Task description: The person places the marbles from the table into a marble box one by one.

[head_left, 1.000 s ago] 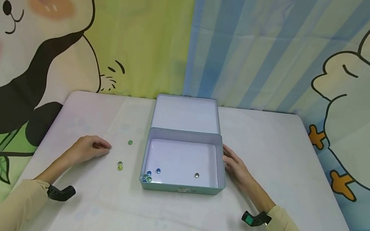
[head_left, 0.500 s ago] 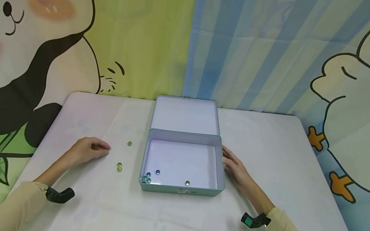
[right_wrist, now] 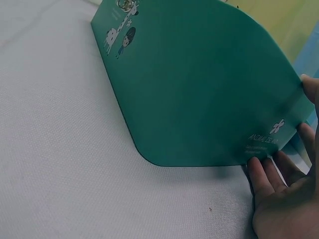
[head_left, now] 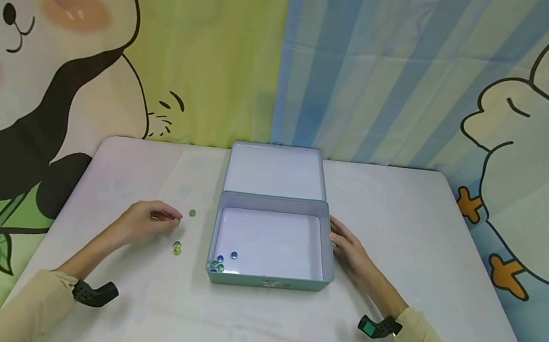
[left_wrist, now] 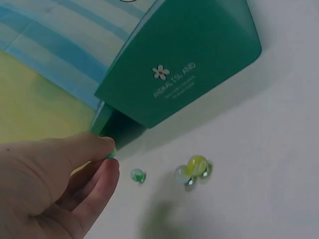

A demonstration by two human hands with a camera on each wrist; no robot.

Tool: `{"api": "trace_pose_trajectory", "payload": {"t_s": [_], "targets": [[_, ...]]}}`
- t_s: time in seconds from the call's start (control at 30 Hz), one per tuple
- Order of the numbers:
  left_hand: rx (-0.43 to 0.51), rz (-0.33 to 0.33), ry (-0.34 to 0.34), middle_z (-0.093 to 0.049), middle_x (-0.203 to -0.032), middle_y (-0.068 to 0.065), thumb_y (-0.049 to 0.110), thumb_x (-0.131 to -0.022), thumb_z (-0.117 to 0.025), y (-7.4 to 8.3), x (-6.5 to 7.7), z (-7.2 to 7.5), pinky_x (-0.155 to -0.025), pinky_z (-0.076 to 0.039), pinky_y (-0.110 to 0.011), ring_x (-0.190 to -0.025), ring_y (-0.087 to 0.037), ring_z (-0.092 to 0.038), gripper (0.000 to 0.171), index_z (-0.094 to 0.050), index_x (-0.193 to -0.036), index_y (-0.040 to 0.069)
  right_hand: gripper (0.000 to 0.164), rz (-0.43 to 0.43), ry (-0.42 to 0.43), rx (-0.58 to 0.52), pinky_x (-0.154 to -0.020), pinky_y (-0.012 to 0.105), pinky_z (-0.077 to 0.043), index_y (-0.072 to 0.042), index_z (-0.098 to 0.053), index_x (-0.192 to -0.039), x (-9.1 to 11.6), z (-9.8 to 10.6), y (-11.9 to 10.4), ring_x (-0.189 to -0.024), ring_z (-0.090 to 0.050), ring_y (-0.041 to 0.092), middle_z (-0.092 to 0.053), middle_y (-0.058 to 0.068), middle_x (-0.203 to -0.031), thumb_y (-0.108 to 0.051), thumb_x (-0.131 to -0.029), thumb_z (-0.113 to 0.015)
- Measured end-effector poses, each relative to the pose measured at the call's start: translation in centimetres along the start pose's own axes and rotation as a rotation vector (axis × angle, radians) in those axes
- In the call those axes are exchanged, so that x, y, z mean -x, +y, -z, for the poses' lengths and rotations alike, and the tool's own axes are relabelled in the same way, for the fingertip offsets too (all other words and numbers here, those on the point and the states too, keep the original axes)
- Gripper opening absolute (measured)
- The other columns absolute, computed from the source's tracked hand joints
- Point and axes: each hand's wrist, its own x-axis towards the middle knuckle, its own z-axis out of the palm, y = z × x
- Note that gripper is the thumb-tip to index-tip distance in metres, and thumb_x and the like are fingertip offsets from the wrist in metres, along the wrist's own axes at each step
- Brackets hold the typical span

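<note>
My left hand [head_left: 149, 219] is over the white tabletop, left of an open green tin box [head_left: 263, 283]. In the left wrist view its thumb and forefinger pinch a small green marble [left_wrist: 112, 153], mostly hidden by the fingertips. Near that hand lie a single green marble [head_left: 192, 213] and a touching pair, one clear marble [left_wrist: 182, 174] and one yellow marble [left_wrist: 198, 165]. Several marbles gather in the tin's front left corner, with a blue marble [head_left: 234, 255] a little apart. Extended fingers of my right hand [head_left: 353, 254] rest against the tin's right side.
The tin's lid [head_left: 277, 170] is hinged back toward the curtain [head_left: 216, 64]. A white cloth [head_left: 399, 210] covers the table. Each wrist wears a black band, such as the left band [head_left: 94, 293].
My left hand has moved right, closer to the tin and the loose green marble. Inside the tin, one marble rolled forward and left and is now out of sight. My right hand stayed put.
</note>
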Motion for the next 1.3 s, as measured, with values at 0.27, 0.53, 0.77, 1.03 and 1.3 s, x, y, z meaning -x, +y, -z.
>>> {"api": "trace_pose_trajectory", "payload": {"t_s": [0.27,0.53,0.77,1.03,1.3], "targets": [[0.100,-0.031,-0.082,-0.073,-0.106,-0.004,0.030,-0.087,-0.072,3.2,-0.8,-0.5,-0.075,-0.054,-0.020,-0.088,-0.010,-0.065,0.030,-0.072,-0.110,0.010,0.067,-0.003,0.001,0.006,-0.120,0.058,-0.013,-0.011,-0.015,-0.156,0.0,0.0,0.0,-0.149,-0.016,0.040,-0.014,0.021,-0.161,-0.028,-0.100,-0.048],[0.094,-0.211,-0.195,-0.074,-0.100,-0.004,0.023,-0.088,-0.072,7.6,-3.1,-1.3,-0.073,-0.054,-0.020,-0.085,-0.011,-0.064,0.023,-0.073,-0.107,0.010,0.067,-0.005,0.011,0.002,-0.120,0.057,-0.013,-0.011,-0.016,-0.156,0.0,0.1,0.0,-0.149,-0.016,0.039,-0.015,0.020,-0.162,-0.029,-0.100,-0.048],[0.079,-0.325,-0.304,-0.073,-0.100,-0.001,0.018,-0.088,-0.071,11.4,-5.5,-2.6,-0.073,-0.055,-0.022,-0.084,-0.011,-0.064,0.016,-0.074,-0.104,0.014,0.066,-0.009,0.001,0.000,-0.120,0.058,-0.014,-0.011,-0.015,-0.156,0.0,0.1,0.0,-0.149,-0.016,0.040,-0.014,0.020,-0.162,-0.028,-0.101,-0.047],[0.074,-0.404,-0.397,-0.073,-0.102,-0.005,0.016,-0.089,-0.070,15.3,-9.8,-5.7,-0.080,-0.056,-0.023,-0.090,-0.012,-0.069,0.017,-0.074,-0.104,0.008,0.065,-0.002,0.012,0.013,-0.120,0.056,-0.014,-0.012,-0.016,-0.156,-0.1,0.3,-0.4,-0.149,-0.016,0.038,-0.014,0.019,-0.162,-0.028,-0.101,-0.047],[-0.045,-0.435,-0.550,-0.074,-0.100,-0.004,0.015,-0.089,-0.070,17.9,-13.2,-11.3,-0.078,-0.054,-0.018,-0.089,-0.010,-0.068,0.016,-0.074,-0.102,0.007,0.064,-0.019,0.007,0.014,-0.120,0.057,-0.013,-0.012,-0.017,-0.156,-0.1,0.1,-0.1,-0.149,-0.016,0.038,-0.015,0.018,-0.162,-0.027,-0.101,-0.047]]}}
